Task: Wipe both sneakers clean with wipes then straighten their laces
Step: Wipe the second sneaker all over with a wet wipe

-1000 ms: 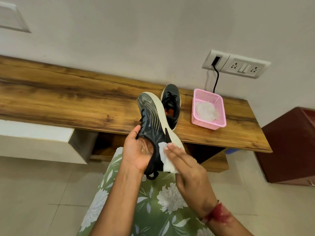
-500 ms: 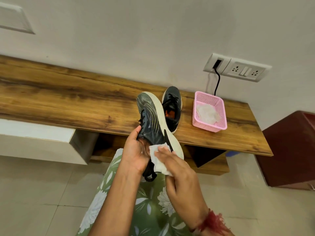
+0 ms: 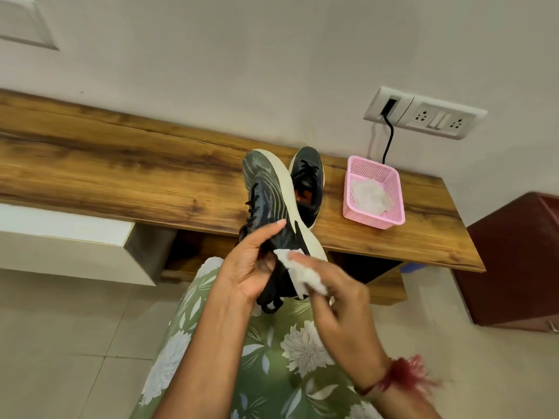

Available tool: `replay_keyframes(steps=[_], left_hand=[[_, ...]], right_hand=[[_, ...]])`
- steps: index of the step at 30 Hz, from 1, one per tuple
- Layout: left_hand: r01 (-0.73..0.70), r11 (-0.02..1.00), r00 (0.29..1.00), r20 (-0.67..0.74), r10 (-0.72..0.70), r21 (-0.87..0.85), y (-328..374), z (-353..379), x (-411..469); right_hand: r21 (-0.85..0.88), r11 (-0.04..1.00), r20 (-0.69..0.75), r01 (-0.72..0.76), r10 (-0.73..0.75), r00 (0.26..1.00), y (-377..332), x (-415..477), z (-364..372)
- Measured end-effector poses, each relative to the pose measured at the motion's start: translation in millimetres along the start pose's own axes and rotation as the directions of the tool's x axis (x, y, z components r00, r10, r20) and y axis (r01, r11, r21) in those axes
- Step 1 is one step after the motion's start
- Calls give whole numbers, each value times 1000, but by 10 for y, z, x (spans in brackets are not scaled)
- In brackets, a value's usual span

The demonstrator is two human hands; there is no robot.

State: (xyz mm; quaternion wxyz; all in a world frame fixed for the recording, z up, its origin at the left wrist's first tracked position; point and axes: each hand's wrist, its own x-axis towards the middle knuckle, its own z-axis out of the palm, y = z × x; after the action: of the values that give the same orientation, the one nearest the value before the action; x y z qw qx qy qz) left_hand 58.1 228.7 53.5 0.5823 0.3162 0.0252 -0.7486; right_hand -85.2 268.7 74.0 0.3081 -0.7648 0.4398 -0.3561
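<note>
Sneaker (image 3: 269, 204) sat in the L hand (image 3: 251, 264), held up over the lap w/ toe pointing away toward the shelf (image 3: 121, 176) and heel nearest the body. L fingers were curled round the upper by the collar, thumb across the side, palm cupping it. That grip kept the shoe tipped on its edge, so the cream sole rim faced right, prob. so the other hand could get at it.

R hand (image 3: 335, 297) was pinched on a crumpled white wipe (image 3: 302, 275), fingers bunched over it, pressing it against the rear sole edge & dark side panel. R hand was blurred, so exact finger placement was hard to tell; it looked like mid-rub. Black laces (image 3: 252, 204) hung loose along the shoe's left side, and a loop dangled below the heel, not yet straightened.

Further out, the 2nd sneaker (image 3: 307, 182) lay on the shelf just behind the held one, toe to the wall, partly hidden by it. It looked parked there within reach for its turn. A pink basket (image 3: 390, 189) stood just right of it on the shelf, white wipes (image 3: 369, 195) inside; close enough to swap wipes w/o getting up. Whether those were fresh or used, couldn't tell.

Judged stage: wiping of the 1st shoe under way, heel area; 2nd shoe's state unknown, lace work still ahead.
</note>
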Motion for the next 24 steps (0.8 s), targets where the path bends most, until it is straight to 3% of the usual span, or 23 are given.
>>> replay_keyframes(steps=[3,6,8,11,15,17,20,22,24], left_hand=[[15,999,1000,-1,-15,-48,11,65,-11],[-21,998,1000,5,21,-64,6,110,-16],[12,996,1000,13,-11,-89,-15,134,-27],[81,996,997,-6,-82,-43,-37,106,-11],[147,989,988,-37,-148,-23,12,30,4],[51,998,998,-41,-53,-46,36,6,33],[-41,995,999,-9,40,-90,43,36,15],[-41,993,999,13,43,-106,28,59,18],[-29,993,999,18,32,-118,13,86,9]], right_hand=[[207,976,-213,-71,116,970,23,245,-165],[73,995,-278,-74,92,956,108,425,-141],[-71,994,-204,-86,70,976,134,376,24],[-232,973,-61,15,-30,998,126,74,232],[-231,950,183,211,-171,968,45,-185,191],[-125,981,71,151,-143,987,5,-81,110],[7,1000,-278,7,-5,961,35,225,-28],[-19,1000,-305,-18,11,952,94,366,-27],[-95,995,-195,-7,-12,981,111,335,94]])
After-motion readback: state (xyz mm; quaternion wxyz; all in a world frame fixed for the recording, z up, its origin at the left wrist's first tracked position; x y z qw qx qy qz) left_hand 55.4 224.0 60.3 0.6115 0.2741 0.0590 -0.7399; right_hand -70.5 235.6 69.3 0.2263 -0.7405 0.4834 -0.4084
